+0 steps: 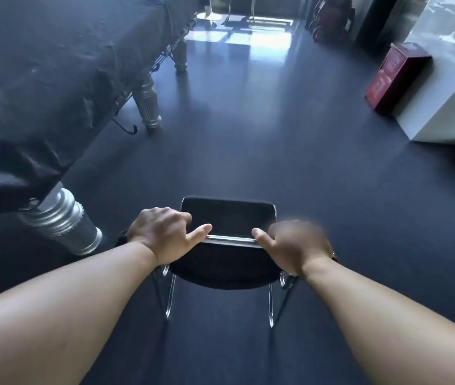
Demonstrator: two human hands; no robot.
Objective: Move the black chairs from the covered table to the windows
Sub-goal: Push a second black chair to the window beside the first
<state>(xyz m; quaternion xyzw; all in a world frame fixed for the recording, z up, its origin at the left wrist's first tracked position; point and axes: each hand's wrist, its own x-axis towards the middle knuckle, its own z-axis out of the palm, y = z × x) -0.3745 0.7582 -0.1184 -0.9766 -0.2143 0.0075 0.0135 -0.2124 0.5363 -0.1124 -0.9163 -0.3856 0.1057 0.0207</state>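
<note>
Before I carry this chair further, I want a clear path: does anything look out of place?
A black cord dangles from under the covered table and curls on the floor by its silver leg. The lane ahead looks open; the red box sits against the white block.

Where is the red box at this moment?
In the head view, the red box stands on the floor at upper right, against the white block, far from the chair.

The chair (227,218) stands right of the covered table (54,79), windows ahead.
</note>
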